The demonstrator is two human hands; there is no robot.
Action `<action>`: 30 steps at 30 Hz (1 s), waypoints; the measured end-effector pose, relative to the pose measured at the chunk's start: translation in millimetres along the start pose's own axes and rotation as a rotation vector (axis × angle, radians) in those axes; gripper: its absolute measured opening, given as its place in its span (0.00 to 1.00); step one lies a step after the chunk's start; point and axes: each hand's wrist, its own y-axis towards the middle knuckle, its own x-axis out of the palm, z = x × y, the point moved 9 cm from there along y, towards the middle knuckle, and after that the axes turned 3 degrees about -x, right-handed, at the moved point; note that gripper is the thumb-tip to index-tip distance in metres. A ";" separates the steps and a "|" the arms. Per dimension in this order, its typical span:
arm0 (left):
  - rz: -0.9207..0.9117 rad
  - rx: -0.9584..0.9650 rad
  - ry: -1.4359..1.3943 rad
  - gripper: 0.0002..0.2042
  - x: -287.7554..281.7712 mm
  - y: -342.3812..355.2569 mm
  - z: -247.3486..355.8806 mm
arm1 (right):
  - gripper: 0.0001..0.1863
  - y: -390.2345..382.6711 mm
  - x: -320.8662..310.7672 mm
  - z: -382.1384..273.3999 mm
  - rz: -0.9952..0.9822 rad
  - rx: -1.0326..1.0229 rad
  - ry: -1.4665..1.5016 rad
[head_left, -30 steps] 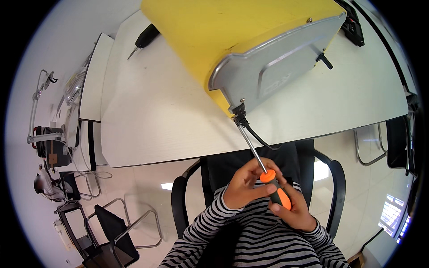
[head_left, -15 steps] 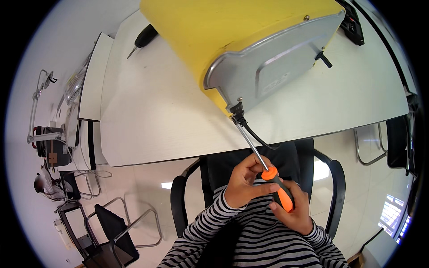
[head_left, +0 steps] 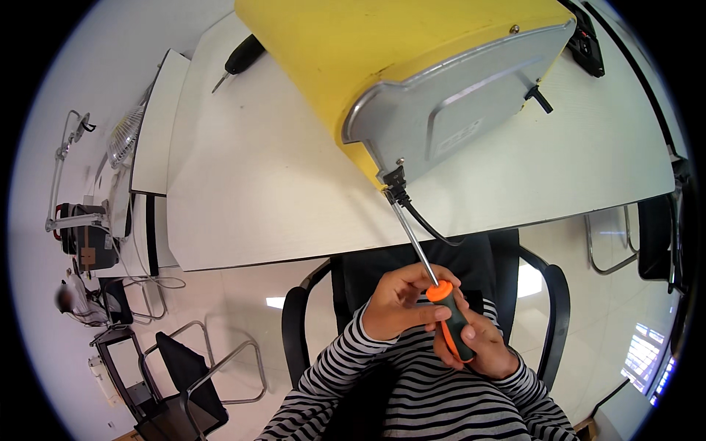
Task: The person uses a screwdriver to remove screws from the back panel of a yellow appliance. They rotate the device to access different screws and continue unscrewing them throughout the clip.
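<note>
A screwdriver (head_left: pixel 451 323) with an orange and dark green handle slants up and away from me. Its long steel shaft reaches the near lower corner of a yellow machine housing (head_left: pixel 316 66), beside the black power plug (head_left: pixel 395 178); the exact spot under the tip is hidden. My left hand (head_left: pixel 397 303) is closed round the front of the handle, thumb on its side. Around the rear of the handle, my right hand (head_left: pixel 482 345) is closed too. A grey metal panel (head_left: pixel 456 103) covers the housing's side facing me, with screws along its edge and a small black knob (head_left: pixel 539 99).
The housing stands on a white table (head_left: pixel 235 198); its front edge runs just beyond my hands. At the far left lies a black-handled screwdriver (head_left: pixel 241 57). A black case (head_left: pixel 586 48) is at the far right. The plug's black cord (head_left: pixel 430 229) hangs near the shaft.
The screwdriver handle has turned about its axis, so more dark green faces up. My right hand's fingers have shifted round it. The tip stays at the housing's corner.
</note>
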 end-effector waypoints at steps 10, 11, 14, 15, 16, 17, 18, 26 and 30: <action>0.064 0.012 0.026 0.21 -7.5 1.6 -2.3 | 0.21 1.1 -9.5 -11.7 0.161 -0.128 -0.657; 0.037 0.004 0.011 0.21 -4.3 1.0 0.1 | 0.21 -0.2 -9.9 -3.3 0.145 -0.031 -0.433; -0.036 -0.058 -0.022 0.21 7.5 -4.3 5.9 | 0.21 -1.9 1.2 12.2 -0.022 0.145 0.100; -0.064 -0.041 -0.008 0.21 7.4 -5.2 5.7 | 0.21 -2.7 8.7 13.6 -0.100 0.184 0.254; -0.092 -0.024 0.006 0.21 5.3 -6.0 3.5 | 0.22 -2.9 13.1 11.3 -0.123 0.168 0.250; -0.121 -0.007 0.020 0.20 5.8 -6.7 3.0 | 0.23 -3.2 12.9 12.0 -0.119 0.176 0.306; -0.070 -0.004 0.053 0.19 3.6 -5.7 5.7 | 0.23 -3.0 12.0 13.2 -0.113 0.184 0.361; 0.138 0.030 0.130 0.16 -11.9 -2.6 -0.1 | 0.23 2.6 -6.7 -20.1 0.158 -0.102 -0.635; 0.138 0.049 0.139 0.17 -17.9 -3.3 -4.8 | 0.21 1.8 -5.9 -19.3 0.198 -0.082 -0.876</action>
